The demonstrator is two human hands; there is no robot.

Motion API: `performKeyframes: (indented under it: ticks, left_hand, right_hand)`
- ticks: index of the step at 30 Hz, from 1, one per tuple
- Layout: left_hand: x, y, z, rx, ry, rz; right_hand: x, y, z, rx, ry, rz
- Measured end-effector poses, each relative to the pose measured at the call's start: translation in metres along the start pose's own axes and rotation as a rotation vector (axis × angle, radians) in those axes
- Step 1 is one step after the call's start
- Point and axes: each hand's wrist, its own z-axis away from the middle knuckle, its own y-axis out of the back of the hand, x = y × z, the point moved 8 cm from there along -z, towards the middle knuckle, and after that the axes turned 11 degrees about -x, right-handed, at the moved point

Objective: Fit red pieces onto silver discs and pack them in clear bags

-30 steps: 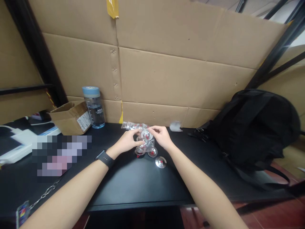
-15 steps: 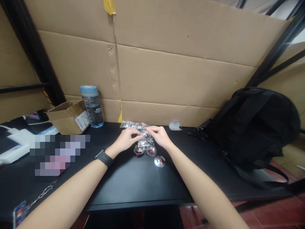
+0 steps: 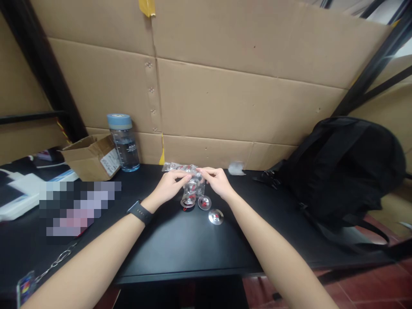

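Between my hands hangs a clear plastic bag [image 3: 201,189] with shiny finger cymbals showing red at their centres. My left hand [image 3: 172,184] is closed, thumb and fingertips pinching the bag's left upper edge. On the other side, my right hand [image 3: 217,182] pinches its upper right edge. Just below the bag, a finger cymbal [image 3: 187,203] with a red loop lies on the table. A second finger cymbal [image 3: 204,203] lies beside it, and another loose finger cymbal [image 3: 216,217] is nearer to me. Behind my fingers lies another clear packet [image 3: 177,166] with red bits inside.
A water bottle [image 3: 125,143] and an open cardboard box [image 3: 92,159] stand at the back left. A white power strip [image 3: 27,195] lies farther left. The black backpack [image 3: 347,176] fills the right side. A crumpled plastic piece [image 3: 236,168] lies near the cardboard wall [image 3: 225,107].
My fingertips have moved slightly up along the bag's top edge. The bag now hangs lower left, showing more of its cymbals, and it no longer covers the middle loose cymbal.
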Motion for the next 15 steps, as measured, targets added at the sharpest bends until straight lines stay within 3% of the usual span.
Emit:
performKeyframes:
  ticks: [10, 15]
  left_hand:
    - [-0.005, -0.002, -0.001, -0.019, 0.066, 0.008]
    - [-0.005, -0.003, -0.001, -0.044, 0.079, 0.019]
  right_hand:
    - [-0.016, 0.001, 0.001, 0.020, 0.071, -0.030]
    - [-0.014, 0.003, 0.001, 0.055, 0.027, -0.057]
